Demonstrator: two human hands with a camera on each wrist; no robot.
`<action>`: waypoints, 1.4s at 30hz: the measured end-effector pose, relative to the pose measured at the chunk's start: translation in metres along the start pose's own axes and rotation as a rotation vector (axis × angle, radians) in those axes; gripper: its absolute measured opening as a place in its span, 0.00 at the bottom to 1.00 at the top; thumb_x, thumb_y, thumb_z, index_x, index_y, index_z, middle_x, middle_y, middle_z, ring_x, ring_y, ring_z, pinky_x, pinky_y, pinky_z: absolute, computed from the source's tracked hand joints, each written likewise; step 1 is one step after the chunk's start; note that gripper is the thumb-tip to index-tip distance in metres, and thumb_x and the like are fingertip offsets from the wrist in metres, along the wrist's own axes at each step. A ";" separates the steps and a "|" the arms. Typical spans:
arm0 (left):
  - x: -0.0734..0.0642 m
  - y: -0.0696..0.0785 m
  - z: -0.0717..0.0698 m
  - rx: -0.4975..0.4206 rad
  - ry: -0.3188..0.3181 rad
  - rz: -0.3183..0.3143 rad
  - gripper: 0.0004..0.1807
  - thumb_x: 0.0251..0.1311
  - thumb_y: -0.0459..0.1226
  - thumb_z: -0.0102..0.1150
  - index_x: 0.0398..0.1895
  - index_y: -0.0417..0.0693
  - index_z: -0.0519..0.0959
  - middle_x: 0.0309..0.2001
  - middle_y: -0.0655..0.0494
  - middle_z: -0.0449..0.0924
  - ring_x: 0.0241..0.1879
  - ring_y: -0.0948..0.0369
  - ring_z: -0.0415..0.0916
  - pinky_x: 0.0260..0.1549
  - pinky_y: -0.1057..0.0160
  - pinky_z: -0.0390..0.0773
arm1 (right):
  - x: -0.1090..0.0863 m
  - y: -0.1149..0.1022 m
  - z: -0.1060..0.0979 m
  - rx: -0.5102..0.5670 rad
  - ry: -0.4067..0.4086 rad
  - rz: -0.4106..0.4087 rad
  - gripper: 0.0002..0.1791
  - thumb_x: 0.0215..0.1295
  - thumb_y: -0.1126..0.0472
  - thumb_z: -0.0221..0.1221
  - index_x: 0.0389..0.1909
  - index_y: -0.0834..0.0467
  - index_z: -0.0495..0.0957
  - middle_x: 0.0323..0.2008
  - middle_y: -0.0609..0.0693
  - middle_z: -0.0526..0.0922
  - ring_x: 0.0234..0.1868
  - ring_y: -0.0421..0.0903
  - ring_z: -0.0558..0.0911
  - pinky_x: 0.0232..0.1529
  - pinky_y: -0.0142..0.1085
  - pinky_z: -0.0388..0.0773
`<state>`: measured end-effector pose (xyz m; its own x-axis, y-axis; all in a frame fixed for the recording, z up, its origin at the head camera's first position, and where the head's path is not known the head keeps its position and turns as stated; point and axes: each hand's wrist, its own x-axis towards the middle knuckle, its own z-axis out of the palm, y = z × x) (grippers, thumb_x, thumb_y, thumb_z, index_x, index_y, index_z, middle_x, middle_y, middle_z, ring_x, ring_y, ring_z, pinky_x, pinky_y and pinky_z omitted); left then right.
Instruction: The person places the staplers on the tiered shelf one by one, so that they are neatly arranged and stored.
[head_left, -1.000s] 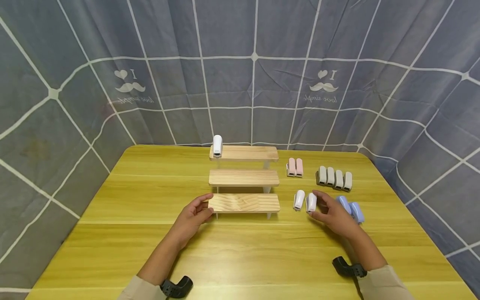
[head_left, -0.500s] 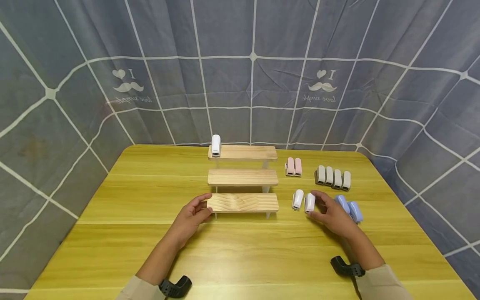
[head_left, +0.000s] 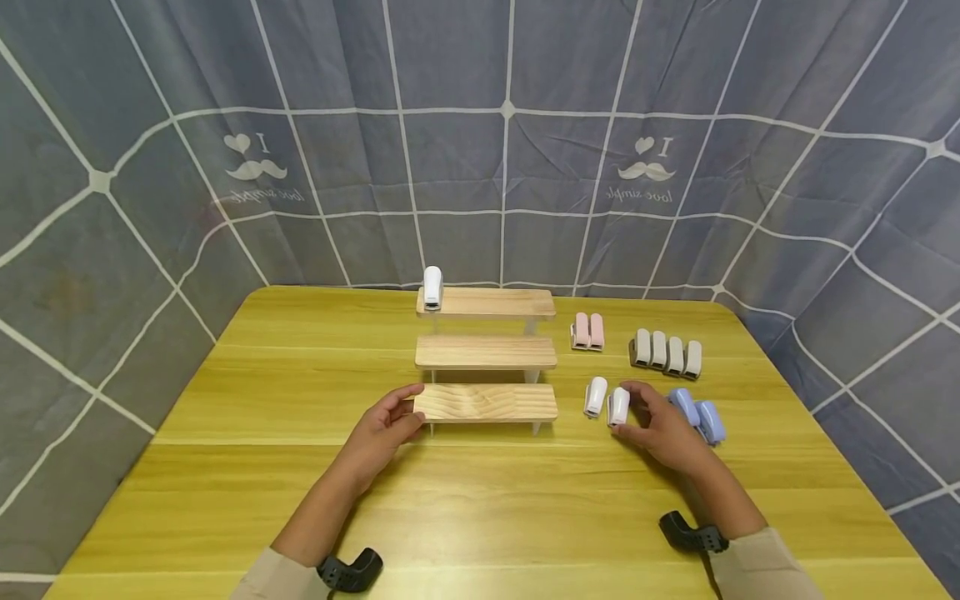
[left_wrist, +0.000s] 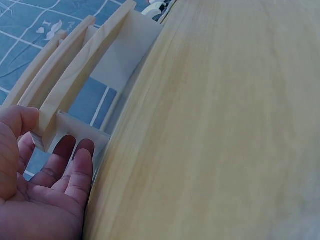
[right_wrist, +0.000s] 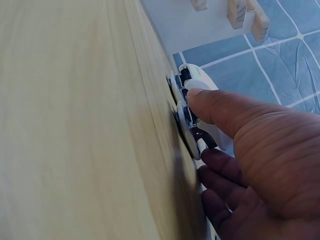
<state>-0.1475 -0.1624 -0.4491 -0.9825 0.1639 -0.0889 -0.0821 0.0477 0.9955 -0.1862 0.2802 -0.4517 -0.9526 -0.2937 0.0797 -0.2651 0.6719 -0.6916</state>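
Over table [head_left: 465, 508] | left hand [head_left: 381, 432] forward, pinching lowest board [head_left: 487, 403] | right hand [head_left: 663, 425] angled inward, pinching nearer white stapler [head_left: 618, 406]

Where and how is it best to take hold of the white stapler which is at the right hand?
Probably by its two ends, from the right, where the right hand is: the white stapler has its length running near to far, and a neighbour stapler leaves little room on its left.

grid-printed curtains [head_left: 457, 167] walling a table [head_left: 495, 508] mark a screened-off workspace
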 end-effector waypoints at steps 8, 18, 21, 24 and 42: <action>0.001 0.002 -0.001 -0.003 -0.015 0.010 0.27 0.70 0.33 0.55 0.71 0.45 0.66 0.58 0.42 0.72 0.52 0.54 0.73 0.54 0.58 0.79 | 0.000 -0.001 -0.001 -0.011 -0.001 0.006 0.38 0.65 0.57 0.67 0.69 0.66 0.61 0.62 0.68 0.71 0.66 0.65 0.68 0.64 0.60 0.66; 0.000 0.006 -0.001 0.007 -0.018 0.012 0.27 0.71 0.34 0.55 0.72 0.44 0.65 0.60 0.40 0.70 0.54 0.53 0.74 0.56 0.56 0.78 | 0.000 -0.004 -0.003 0.003 0.002 0.004 0.37 0.66 0.59 0.66 0.69 0.67 0.61 0.63 0.68 0.71 0.66 0.65 0.67 0.65 0.61 0.64; 0.000 0.005 0.000 0.000 -0.013 0.007 0.27 0.71 0.33 0.55 0.72 0.44 0.65 0.59 0.40 0.70 0.53 0.53 0.74 0.56 0.56 0.78 | 0.000 -0.003 -0.002 -0.003 0.008 0.005 0.37 0.66 0.58 0.66 0.69 0.67 0.61 0.62 0.68 0.72 0.65 0.65 0.68 0.63 0.61 0.65; 0.000 0.005 0.000 -0.007 -0.010 0.006 0.27 0.71 0.32 0.55 0.72 0.43 0.65 0.57 0.41 0.71 0.53 0.53 0.74 0.55 0.57 0.78 | 0.000 -0.002 -0.001 0.001 0.013 0.008 0.36 0.66 0.59 0.66 0.69 0.67 0.61 0.62 0.68 0.72 0.64 0.66 0.70 0.63 0.61 0.67; 0.000 -0.002 0.001 -0.016 0.004 0.012 0.27 0.70 0.33 0.56 0.71 0.45 0.67 0.55 0.43 0.72 0.51 0.53 0.74 0.53 0.58 0.79 | 0.000 -0.005 -0.004 0.054 0.046 0.046 0.37 0.67 0.62 0.63 0.73 0.67 0.59 0.63 0.70 0.71 0.62 0.68 0.72 0.57 0.59 0.73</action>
<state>-0.1468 -0.1611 -0.4509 -0.9842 0.1600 -0.0764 -0.0726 0.0296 0.9969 -0.1856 0.2799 -0.4453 -0.9698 -0.2308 0.0793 -0.2137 0.6460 -0.7328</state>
